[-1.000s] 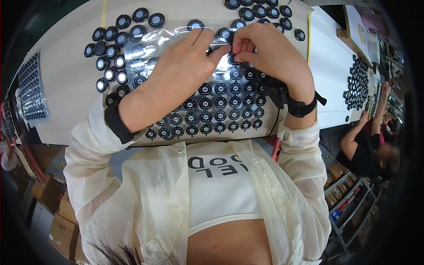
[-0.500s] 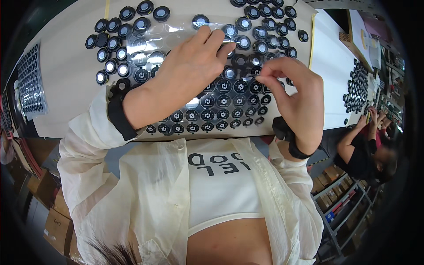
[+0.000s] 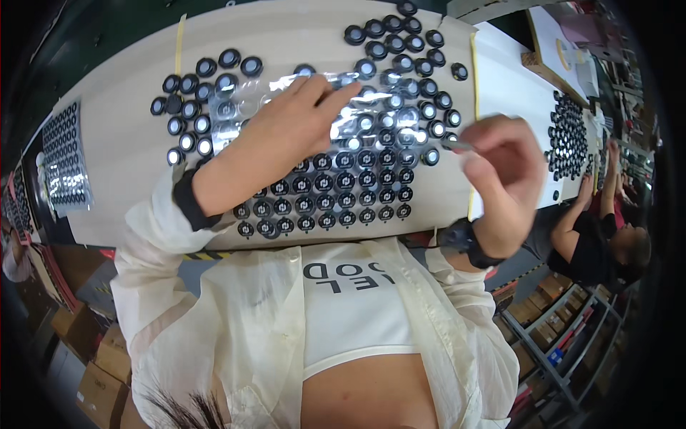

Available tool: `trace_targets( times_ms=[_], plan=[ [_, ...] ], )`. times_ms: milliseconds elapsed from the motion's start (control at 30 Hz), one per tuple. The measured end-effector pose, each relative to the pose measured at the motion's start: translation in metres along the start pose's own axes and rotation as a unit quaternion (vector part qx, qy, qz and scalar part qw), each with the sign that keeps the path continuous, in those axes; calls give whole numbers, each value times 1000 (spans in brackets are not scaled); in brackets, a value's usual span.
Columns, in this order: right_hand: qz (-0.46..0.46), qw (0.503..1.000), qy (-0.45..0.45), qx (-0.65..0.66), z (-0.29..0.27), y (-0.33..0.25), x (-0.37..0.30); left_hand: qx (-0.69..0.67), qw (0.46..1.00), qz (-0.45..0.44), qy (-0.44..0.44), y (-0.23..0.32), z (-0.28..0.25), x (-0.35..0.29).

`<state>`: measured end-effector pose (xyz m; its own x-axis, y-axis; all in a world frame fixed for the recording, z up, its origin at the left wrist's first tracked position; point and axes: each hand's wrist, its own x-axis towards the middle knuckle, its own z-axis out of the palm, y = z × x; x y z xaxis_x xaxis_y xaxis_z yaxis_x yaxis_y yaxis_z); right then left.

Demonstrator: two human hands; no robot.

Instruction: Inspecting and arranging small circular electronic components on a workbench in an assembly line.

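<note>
A clear, glossy plastic sheet [image 3: 246, 107] with round outlines lies over part of a group of small round black pieces. My left hand [image 3: 289, 118] is on top of the sheet, index finger stretched out to the right and thumb mostly hidden. Below the sheet, black discs with white emblems [image 3: 325, 182] stand in neat rows toward the table's near edge. Right of them, my right hand [image 3: 504, 182] is raised and blurred. Its thumb and finger pinch a small thin greyish piece [image 3: 459, 145], whose kind I cannot make out.
Loose black round pieces with pale centres [image 3: 394, 44] are scattered at the far side and left. Another clear sheet [image 3: 68, 157] with rows of discs lies far left. Yellow tape [image 3: 474, 79] marks the right side; a co-worker [image 3: 607, 236] sits beyond, near more discs [image 3: 568, 139].
My right hand has moved right, away from the sheet, with the small thin piece in its pinch. My left hand stays on the sheet. The whole view has shifted slightly.
</note>
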<state>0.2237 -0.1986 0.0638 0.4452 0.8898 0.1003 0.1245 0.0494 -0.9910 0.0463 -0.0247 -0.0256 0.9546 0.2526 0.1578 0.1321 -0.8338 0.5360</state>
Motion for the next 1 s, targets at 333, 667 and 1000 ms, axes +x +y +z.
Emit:
trace_targets(
  times_ms=[333, 667, 1000],
  plan=[
    [105, 986, -16, 129, 29, 37, 16, -630, 748, -191, -90, 8, -28, -10],
    [53, 998, -2, 35, 37, 38, 12, -613, 766, -175, -86, 1, -31, -9],
    [18, 994, 79, 75, 24, 39, 12, -692, 703, -158, -39, -1, -27, -27]
  ],
)
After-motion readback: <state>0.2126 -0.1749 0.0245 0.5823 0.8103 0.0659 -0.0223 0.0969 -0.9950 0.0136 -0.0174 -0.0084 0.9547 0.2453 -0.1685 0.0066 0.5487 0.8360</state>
